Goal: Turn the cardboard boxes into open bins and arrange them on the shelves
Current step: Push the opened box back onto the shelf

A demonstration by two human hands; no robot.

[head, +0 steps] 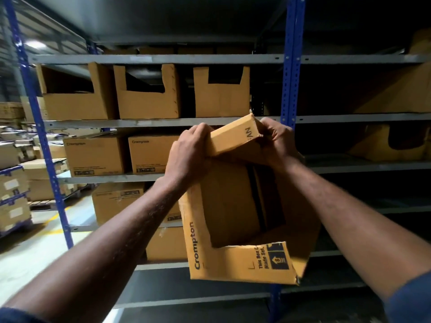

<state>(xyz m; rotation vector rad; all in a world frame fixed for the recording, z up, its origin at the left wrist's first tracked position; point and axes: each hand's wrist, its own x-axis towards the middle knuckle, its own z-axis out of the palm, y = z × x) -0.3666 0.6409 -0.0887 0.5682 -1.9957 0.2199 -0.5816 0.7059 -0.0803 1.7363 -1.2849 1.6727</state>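
Cardboard box (238, 259), cut open, gripped by left hand (189, 150) and right hand (277, 143).

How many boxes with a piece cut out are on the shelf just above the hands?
3, side by side on that shelf: left box, middle box, right box. The dark shelves further right may hide more.

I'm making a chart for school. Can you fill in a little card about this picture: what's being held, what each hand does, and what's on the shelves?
Held item: brown cardboard box with a cut-out side
Left hand: grips the box's folded top flap
Right hand: grips the flap's other end
Upper shelf: three brown cut-open cardboard bins
Shelf below: closed brown cardboard boxes
Rack: grey metal shelves, blue steel uprights
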